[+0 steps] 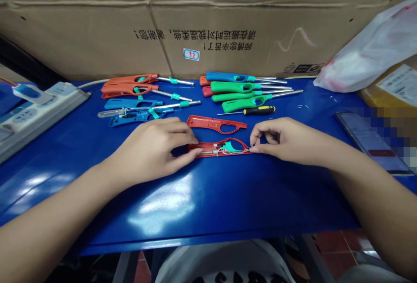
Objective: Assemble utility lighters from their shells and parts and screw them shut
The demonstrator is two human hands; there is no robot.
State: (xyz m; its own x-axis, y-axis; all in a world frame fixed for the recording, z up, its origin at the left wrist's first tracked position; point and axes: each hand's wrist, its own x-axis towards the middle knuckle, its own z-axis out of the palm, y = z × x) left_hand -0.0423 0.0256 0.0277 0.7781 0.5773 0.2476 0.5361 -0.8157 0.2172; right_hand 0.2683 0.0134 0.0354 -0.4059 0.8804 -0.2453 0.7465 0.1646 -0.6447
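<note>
An opened red lighter half-shell (219, 148) with wires and a teal trigger inside lies flat on the blue table (208, 204). My left hand (156, 149) pinches its left end between thumb and fingers. My right hand (282, 138) has its fingers curled and pinched at the shell's right end. The matching empty red cover (215, 124) lies just behind it, touched by neither hand.
Behind lie orange and blue lighters (137, 86) at left, green, blue and red ones (241, 92) at right, and a black-and-yellow screwdriver (254, 111). A power strip (35, 104) sits far left, a plastic bag (368, 54) and a phone (371, 144) right. Cardboard boxes (208, 18) wall the back.
</note>
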